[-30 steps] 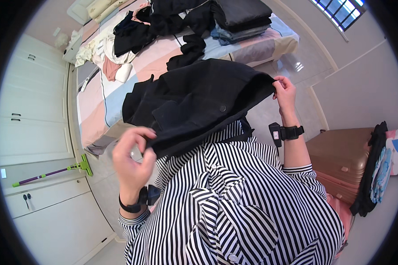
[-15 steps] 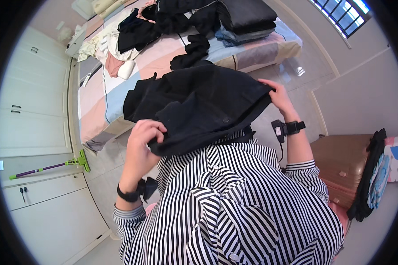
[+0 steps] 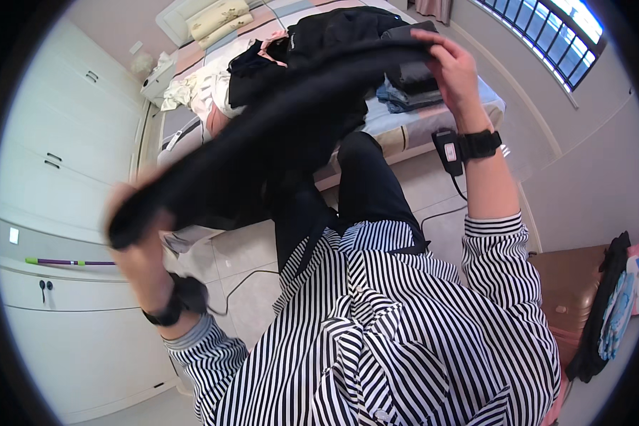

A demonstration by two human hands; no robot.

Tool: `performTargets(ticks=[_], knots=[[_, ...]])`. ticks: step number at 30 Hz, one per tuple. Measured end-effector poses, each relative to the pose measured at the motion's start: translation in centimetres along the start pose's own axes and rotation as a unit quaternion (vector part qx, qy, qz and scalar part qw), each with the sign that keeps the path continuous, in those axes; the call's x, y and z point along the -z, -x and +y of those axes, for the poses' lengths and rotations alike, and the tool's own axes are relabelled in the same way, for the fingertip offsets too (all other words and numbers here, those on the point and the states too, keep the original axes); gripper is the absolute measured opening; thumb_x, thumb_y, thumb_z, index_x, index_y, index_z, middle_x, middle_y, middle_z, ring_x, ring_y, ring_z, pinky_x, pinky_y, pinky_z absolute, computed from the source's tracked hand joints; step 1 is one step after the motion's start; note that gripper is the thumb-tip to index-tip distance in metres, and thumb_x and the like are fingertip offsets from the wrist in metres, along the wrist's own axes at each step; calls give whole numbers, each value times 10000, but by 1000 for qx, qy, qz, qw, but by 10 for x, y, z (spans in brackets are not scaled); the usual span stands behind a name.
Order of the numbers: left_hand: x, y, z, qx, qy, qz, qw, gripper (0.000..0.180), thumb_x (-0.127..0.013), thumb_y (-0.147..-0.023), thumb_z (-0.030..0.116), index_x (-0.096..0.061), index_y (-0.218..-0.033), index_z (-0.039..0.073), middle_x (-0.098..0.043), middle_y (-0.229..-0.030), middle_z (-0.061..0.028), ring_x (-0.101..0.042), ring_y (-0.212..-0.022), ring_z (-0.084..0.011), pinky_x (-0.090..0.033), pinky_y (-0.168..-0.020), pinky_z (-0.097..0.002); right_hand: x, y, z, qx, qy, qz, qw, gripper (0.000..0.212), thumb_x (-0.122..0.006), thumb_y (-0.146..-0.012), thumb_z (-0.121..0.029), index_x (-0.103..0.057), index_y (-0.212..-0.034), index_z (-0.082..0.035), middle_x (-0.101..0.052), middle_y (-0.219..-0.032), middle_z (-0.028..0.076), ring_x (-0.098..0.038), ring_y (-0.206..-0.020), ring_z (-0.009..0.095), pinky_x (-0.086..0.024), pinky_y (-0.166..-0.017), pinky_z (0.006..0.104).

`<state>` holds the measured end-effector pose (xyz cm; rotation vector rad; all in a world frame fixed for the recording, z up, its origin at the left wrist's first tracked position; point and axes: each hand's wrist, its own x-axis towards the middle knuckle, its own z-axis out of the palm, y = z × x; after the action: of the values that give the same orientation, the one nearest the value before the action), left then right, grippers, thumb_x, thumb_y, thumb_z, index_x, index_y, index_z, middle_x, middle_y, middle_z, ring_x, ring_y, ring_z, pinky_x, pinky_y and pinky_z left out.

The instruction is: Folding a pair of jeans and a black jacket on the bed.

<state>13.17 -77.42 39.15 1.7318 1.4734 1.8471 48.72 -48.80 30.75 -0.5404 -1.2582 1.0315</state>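
A black garment [image 3: 263,128] is stretched slantwise in the air between my two hands, its edge blurred by motion. What kind of garment it is, I cannot tell. My right hand [image 3: 456,74] is raised high, with its thumb and fingers closed on the garment's upper right corner. Lower down, my left hand [image 3: 140,227] grips the opposite end and is smeared by motion. Beyond the garment, a stack of folded dark clothes [image 3: 413,77] with blue jeans [image 3: 403,98] under it lies on the bed.
On the bed [image 3: 476,106] lie a heap of black clothes [image 3: 341,28], white clothes [image 3: 209,89] and rolled cream bedding [image 3: 216,20]. White cabinets [image 3: 64,163] line the left, with a purple mop handle [image 3: 71,263] against them. A brown suitcase [image 3: 571,284] stands at the right.
Both hands have moved apart, the right one up and away, the left one out to the left. The bunched garment is now pulled out long between them. My legs have come into view.
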Motion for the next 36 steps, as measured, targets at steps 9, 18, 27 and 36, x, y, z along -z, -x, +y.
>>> performTargets(ticks=[9,18,27,36], knots=[[-107,86,-60,61,127,-522,841,228,-654,-714,-71,-436,-755,-19,-650,-1119,-151,-636,-874,-295,-494,-734,-336,67,55,92,-152,215,49,964,250,-518,-833,-28,-746,-935,-39,-660,-831,-21,-543,-769,62,-420,-726,211],[-125,57,-72,109,71,-553,823,324,-715,-816,50,-623,-1124,13,-610,-820,-107,-580,-716,-182,-461,-688,-280,61,80,88,-193,237,32,952,228,-537,-888,-4,-688,-1056,-35,-646,-910,-17,-572,-855,72,-448,-763,226],[-160,8,-122,0,-20,-419,908,358,-773,-776,144,-527,-988,-8,-587,-818,-132,-558,-747,-217,-466,-713,-315,-40,100,42,-110,90,-307,941,201,-507,-877,47,-679,-978,22,-698,-1024,69,-625,-991,121,-464,-903,247],[-173,24,-143,94,31,-384,918,231,-670,-899,160,-607,-1047,-6,-630,-834,-63,-556,-762,-105,-466,-695,-266,-45,132,44,-239,95,-144,956,173,-608,-908,-50,-662,-1047,36,-684,-943,55,-620,-844,82,-502,-777,219]])
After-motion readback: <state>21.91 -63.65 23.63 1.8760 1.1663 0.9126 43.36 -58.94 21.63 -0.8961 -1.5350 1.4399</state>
